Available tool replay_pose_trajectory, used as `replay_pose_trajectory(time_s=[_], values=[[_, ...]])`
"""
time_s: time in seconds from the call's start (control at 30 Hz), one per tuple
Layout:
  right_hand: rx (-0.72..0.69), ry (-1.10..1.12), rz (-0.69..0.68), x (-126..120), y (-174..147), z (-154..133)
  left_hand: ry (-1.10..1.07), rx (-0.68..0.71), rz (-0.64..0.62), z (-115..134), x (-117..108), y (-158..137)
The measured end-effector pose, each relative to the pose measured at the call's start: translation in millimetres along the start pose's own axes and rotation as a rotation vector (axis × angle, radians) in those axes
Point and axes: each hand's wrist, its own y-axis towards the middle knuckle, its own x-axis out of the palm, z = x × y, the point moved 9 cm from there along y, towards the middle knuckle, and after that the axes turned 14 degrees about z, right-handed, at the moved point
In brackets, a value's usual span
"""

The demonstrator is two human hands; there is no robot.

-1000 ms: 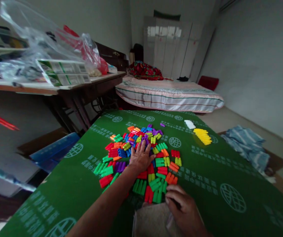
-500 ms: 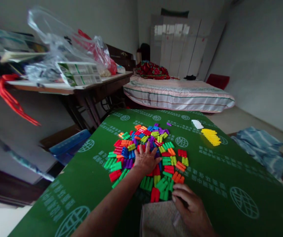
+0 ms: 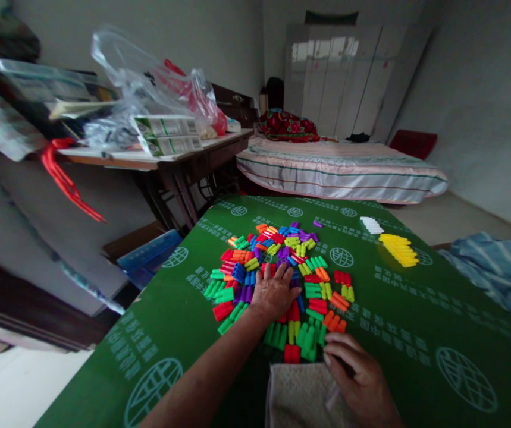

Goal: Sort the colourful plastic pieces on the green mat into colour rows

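My left hand (image 3: 275, 292) lies palm down with fingers spread on a pile of small plastic connector blocks. Under and around it are red, blue, purple, orange and green pieces, partly covered by the palm. Loosely curled, my right hand (image 3: 363, 380) rests at the near right edge of the pile, with a gap between thumb and fingers and nothing visible in it. Its fingertips are close to the green blocks (image 3: 309, 340) and an orange block (image 3: 334, 322). A beige cloth (image 3: 297, 389) lies beside that hand, at the near side.
Yellow blocks (image 3: 398, 249) and white blocks (image 3: 372, 225) form separate rows on the right of the green table (image 3: 398, 333). A lone purple piece (image 3: 317, 224) lies behind the pile. Left stands a desk (image 3: 219, 145) with bags and boxes; a bed (image 3: 335, 169) is behind.
The whole view has shifted, so the scene sits further right in the picture. Both hands keep nearly the same place and pose over the blocks.
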Motion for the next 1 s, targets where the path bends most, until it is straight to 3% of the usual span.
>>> replay_pose_trajectory(time_s=[0.4,1.0], values=[[-0.004,0.037,0.041,-2.8,0.8,3.6,-0.046,-0.009,-0.054,-5.8,13.9,-5.8],[-0.013,0.042,0.048,-5.6,1.7,2.5,-0.071,-0.023,-0.015,-0.4,12.6,-11.9]])
